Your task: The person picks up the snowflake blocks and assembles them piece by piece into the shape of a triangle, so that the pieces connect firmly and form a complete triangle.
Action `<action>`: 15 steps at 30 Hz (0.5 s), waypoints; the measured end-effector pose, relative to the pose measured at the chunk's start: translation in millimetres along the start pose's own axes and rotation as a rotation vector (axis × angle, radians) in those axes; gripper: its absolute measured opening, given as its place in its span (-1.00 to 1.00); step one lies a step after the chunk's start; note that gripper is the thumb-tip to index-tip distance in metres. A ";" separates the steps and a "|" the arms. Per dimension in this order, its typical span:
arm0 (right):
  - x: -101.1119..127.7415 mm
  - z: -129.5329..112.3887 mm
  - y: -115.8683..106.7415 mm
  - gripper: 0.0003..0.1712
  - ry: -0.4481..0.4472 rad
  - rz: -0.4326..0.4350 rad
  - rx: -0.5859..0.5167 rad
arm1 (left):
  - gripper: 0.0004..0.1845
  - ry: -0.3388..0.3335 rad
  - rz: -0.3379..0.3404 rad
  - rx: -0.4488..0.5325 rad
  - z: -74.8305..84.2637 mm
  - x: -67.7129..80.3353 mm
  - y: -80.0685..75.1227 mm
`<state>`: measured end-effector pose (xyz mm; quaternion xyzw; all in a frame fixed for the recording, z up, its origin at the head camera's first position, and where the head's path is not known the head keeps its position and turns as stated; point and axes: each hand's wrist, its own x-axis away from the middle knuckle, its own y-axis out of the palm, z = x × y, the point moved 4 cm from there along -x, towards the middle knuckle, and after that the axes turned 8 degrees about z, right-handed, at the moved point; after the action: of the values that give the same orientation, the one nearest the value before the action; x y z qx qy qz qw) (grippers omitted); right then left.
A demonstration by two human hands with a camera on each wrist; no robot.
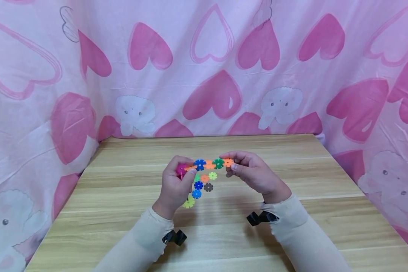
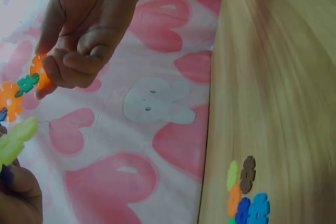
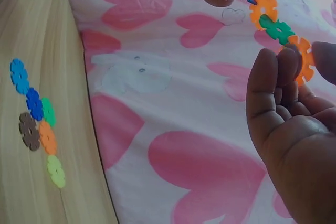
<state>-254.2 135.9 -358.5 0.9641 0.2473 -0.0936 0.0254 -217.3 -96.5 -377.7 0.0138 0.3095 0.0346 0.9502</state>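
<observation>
A chain of snowflake discs, linked edge to edge, is held up above the table between both hands. My left hand [image 1: 176,185] grips its left part, near a magenta disc [image 1: 181,169] and a blue disc [image 1: 200,164]. Thumb and fingers of my right hand [image 1: 253,172] pinch the orange disc [image 1: 228,162] at the right end, beside a green disc [image 1: 218,163]. Another orange disc [image 2: 10,101] links green and blue. A yellow-green piece [image 2: 18,141] shows at my left hand; how it is joined is hidden.
Several loose discs lie on the wooden table [image 1: 292,162] below the chain, among them a brown one [image 1: 208,187], a light blue one [image 1: 196,193] and a yellow one [image 1: 212,175]. A pink heart-patterned curtain [image 1: 176,87] surrounds the table's back and sides.
</observation>
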 end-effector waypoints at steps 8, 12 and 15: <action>0.5 0.4 6.8 -0.60 -0.125 0.062 0.079 | -0.84 -0.071 0.031 0.075 0.9 -0.5 1.9; 1.7 0.1 12.3 -0.61 -0.240 0.076 0.113 | -0.83 -0.101 0.024 0.118 0.7 0.3 4.7; 3.3 -0.9 16.3 -0.60 -0.354 0.058 0.153 | -0.83 -0.126 0.008 0.134 1.2 1.6 7.4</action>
<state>-243.4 123.3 -358.3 0.9383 0.2035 -0.2796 -0.0021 -215.7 -89.0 -377.4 0.0805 0.2507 0.0168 0.9646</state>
